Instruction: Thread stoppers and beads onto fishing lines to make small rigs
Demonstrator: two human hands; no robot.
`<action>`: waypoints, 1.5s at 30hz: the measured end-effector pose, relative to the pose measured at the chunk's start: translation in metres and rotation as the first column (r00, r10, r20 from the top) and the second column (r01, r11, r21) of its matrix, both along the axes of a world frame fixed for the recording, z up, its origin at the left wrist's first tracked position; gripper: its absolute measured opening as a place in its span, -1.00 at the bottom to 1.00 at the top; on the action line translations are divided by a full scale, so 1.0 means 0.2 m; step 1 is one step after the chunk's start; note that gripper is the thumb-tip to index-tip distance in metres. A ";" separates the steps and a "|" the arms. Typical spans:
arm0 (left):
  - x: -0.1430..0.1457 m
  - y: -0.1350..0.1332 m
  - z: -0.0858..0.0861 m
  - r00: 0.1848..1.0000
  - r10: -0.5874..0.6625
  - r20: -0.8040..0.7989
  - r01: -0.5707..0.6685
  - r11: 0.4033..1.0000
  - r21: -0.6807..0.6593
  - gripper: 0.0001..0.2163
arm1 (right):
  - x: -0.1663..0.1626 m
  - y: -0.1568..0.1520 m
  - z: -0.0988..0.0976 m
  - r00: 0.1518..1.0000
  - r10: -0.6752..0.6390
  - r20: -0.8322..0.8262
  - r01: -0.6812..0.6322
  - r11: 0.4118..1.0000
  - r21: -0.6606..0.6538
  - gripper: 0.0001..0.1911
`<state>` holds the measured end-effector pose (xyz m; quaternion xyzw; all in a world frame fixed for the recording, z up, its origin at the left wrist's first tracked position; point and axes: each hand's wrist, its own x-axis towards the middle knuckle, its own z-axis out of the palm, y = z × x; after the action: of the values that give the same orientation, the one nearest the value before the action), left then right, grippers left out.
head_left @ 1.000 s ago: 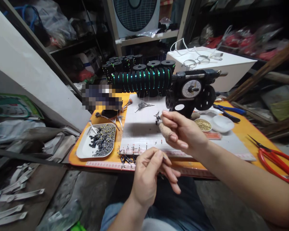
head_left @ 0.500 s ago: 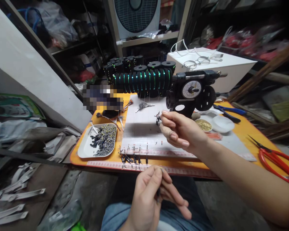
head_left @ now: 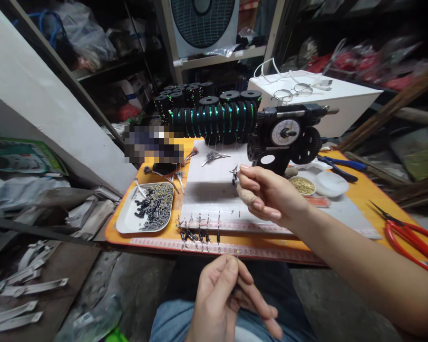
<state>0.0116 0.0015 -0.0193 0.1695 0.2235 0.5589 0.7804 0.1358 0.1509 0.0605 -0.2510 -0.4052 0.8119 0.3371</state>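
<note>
My left hand [head_left: 223,299] hovers over my lap below the table edge, thumb and forefinger pinched on a thin line with a tiny part at its tip. My right hand [head_left: 267,192] is raised over the white mat [head_left: 210,190], its fingers closed around a small cork-like handle with dark little hooks at its top. Just behind it stands a black winding machine [head_left: 285,137] with a white dial and a row of black spools [head_left: 214,118] wound with green line. A row of small rigged pieces [head_left: 198,232] lies along the mat's near edge.
An orange table [head_left: 360,190] carries a white tray of dark small parts [head_left: 146,211], a dish of brass beads [head_left: 301,185], a white lid [head_left: 330,183], blue pliers [head_left: 337,164] and red scissors [head_left: 410,240]. A white box with spectacles [head_left: 317,97] stands behind. Cluttered shelves surround.
My left hand has dropped from the table's near edge down toward my lap, still pinched. More rigged pieces show on the mat's edge. My right hand has barely moved.
</note>
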 end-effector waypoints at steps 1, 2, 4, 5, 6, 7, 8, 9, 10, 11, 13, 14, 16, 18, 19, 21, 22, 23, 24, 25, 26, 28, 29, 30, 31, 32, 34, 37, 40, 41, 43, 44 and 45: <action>0.00 0.00 0.00 1.000 -0.002 0.000 0.002 1.000 0.002 -0.68 | 0.00 0.00 0.00 1.000 0.000 0.002 0.000 1.000 0.002 -0.57; -0.01 -0.01 0.00 1.000 -0.004 0.000 0.004 1.000 0.006 -0.69 | 0.00 0.00 0.00 1.000 0.000 0.003 0.000 1.000 0.003 -0.56; -0.02 -0.01 0.02 1.000 -0.020 -0.009 0.020 1.000 0.004 -0.70 | 0.00 -0.01 0.01 1.000 0.001 0.006 -0.001 1.000 0.006 -0.57; -0.02 -0.01 0.03 0.999 -0.040 -0.020 0.040 0.999 -0.007 -0.70 | 0.00 -0.01 0.01 1.000 0.001 0.006 -0.001 1.000 0.008 -0.57; -0.03 -0.01 0.03 0.998 -0.060 -0.033 0.060 0.998 -0.024 -0.70 | 0.00 0.00 0.01 1.000 0.000 0.007 0.000 1.000 0.009 -0.57; -0.03 -0.02 0.04 0.997 -0.070 -0.039 0.069 0.997 -0.038 -0.70 | 0.00 0.00 0.01 1.000 -0.001 0.007 0.000 1.000 0.010 -0.57; -0.04 -0.02 0.05 0.997 -0.071 -0.040 0.070 0.996 -0.046 -0.69 | 0.00 0.00 0.01 1.000 0.000 0.007 0.000 1.000 0.010 -0.57; -0.04 -0.02 0.05 0.997 -0.071 -0.040 0.069 0.996 -0.054 -0.69 | 0.00 0.00 0.01 1.000 0.000 0.007 0.000 1.000 0.010 -0.57; -0.04 -0.02 0.05 0.997 -0.072 -0.040 0.069 0.996 -0.059 -0.68 | 0.00 0.00 0.01 1.000 0.001 0.007 -0.001 1.000 0.010 -0.57; -0.04 -0.03 0.05 0.997 -0.073 -0.041 0.070 0.996 -0.061 -0.68 | 0.00 0.00 0.00 1.000 0.001 0.007 -0.001 1.000 0.010 -0.57; -0.05 -0.03 0.05 0.996 -0.078 -0.038 0.075 0.996 -0.057 -0.68 | 0.00 0.01 0.00 1.000 0.002 0.008 -0.002 1.000 0.011 -0.57; -0.04 -0.03 0.04 0.996 -0.081 -0.034 0.079 0.996 -0.052 -0.68 | 0.00 0.01 0.00 1.000 0.002 0.008 -0.002 1.000 0.012 -0.57; -0.04 -0.03 0.04 0.996 -0.084 -0.022 0.083 0.996 -0.040 -0.68 | 0.00 0.01 0.00 1.000 0.002 0.009 -0.002 1.000 0.013 -0.57; -0.04 -0.03 0.03 0.996 -0.083 -0.012 0.083 0.996 -0.037 -0.69 | 0.00 0.01 0.00 1.000 0.002 0.008 -0.002 1.000 0.014 -0.57; -0.04 -0.03 0.03 0.997 -0.081 -0.010 0.081 0.996 -0.037 -0.69 | 0.00 0.01 0.01 1.000 0.001 0.007 -0.001 1.000 0.015 -0.57; -0.05 -0.03 0.03 0.997 -0.074 -0.011 0.074 0.997 -0.038 -0.70 | 0.00 0.01 0.01 1.000 0.001 0.005 -0.001 1.000 0.017 -0.57; -0.05 -0.03 0.03 0.997 -0.070 -0.014 0.069 0.997 -0.039 -0.70 | 0.00 0.00 0.01 1.000 0.001 0.005 -0.001 1.000 0.018 -0.57; -0.05 -0.03 0.03 0.998 -0.064 -0.020 0.063 0.997 -0.040 -0.70 | 0.01 0.00 0.01 1.000 0.000 0.005 0.000 1.000 0.020 -0.57; -0.05 -0.03 0.03 0.998 -0.057 -0.028 0.056 0.998 -0.041 -0.70 | 0.01 0.00 0.01 1.000 -0.001 0.005 0.000 1.000 0.021 -0.57; -0.05 -0.03 0.03 0.998 -0.049 -0.039 0.047 0.998 -0.041 -0.70 | 0.01 0.00 0.01 1.000 -0.002 0.005 0.001 1.000 0.023 -0.57; -0.05 -0.03 0.03 0.998 -0.039 -0.053 0.037 0.998 -0.042 -0.70 | 0.01 0.01 0.01 1.000 -0.003 0.006 0.003 1.000 0.025 -0.57; -0.04 -0.03 0.03 0.996 -0.022 -0.088 0.018 0.999 -0.045 -0.70 | 0.01 0.01 0.01 1.000 -0.006 0.009 0.006 0.999 0.032 -0.57; -0.04 -0.03 0.03 0.994 -0.018 -0.111 0.012 0.999 -0.049 -0.69 | 0.01 0.01 0.01 1.000 -0.006 0.012 0.005 0.999 0.037 -0.57; -0.04 -0.03 0.03 0.990 -0.014 -0.142 0.007 0.999 -0.053 -0.69 | 0.01 0.01 0.01 1.000 -0.005 0.017 0.004 0.999 0.042 -0.57; -0.03 -0.02 0.02 0.982 -0.007 -0.189 -0.003 0.999 -0.054 -0.69 | 0.01 0.01 0.01 1.000 -0.003 0.023 0.002 0.999 0.049 -0.57; -0.04 -0.02 0.02 0.966 0.010 -0.258 -0.023 0.999 -0.046 -0.68 | 0.01 0.01 0.01 0.999 -0.001 0.034 -0.001 0.998 0.057 -0.57; -0.04 0.00 0.02 0.883 0.071 -0.464 -0.078 0.997 0.005 -0.67 | 0.02 0.01 0.02 0.998 0.002 0.061 -0.007 0.996 0.085 -0.57; -0.08 0.03 0.02 0.594 0.136 -0.793 -0.092 0.991 0.101 -0.67 | 0.03 0.02 0.02 0.994 -0.005 0.107 -0.012 0.988 0.154 -0.64; -0.11 0.06 0.05 0.391 0.105 -0.915 -0.031 0.994 0.101 -0.51 | 0.03 0.03 0.02 0.989 -0.016 0.146 -0.016 0.975 0.221 -0.72; -0.12 0.08 0.07 0.384 0.109 -0.917 -0.016 0.994 0.111 -0.50 | 0.03 0.03 0.02 0.987 -0.017 0.157 -0.021 0.972 0.236 -0.72; -0.13 0.13 0.11 0.409 0.175 -0.896 -0.018 0.983 0.184 -0.55 | 0.03 0.03 0.02 0.984 -0.014 0.175 -0.031 0.966 0.256 -0.70; -0.13 0.16 0.13 0.423 0.224 -0.878 -0.025 0.972 0.235 -0.58 | 0.03 0.03 0.02 0.983 -0.012 0.183 -0.037 0.964 0.262 -0.70; -0.12 0.20 0.15 0.419 0.289 -0.861 -0.056 0.954 0.293 -0.62 | 0.03 0.02 0.02 0.982 -0.010 0.189 -0.041 0.963 0.267 -0.69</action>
<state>-0.0130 0.0415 0.0113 0.5000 0.5554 0.4822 0.4572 0.1423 0.1553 0.0655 -0.2752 -0.5439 0.7244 0.3220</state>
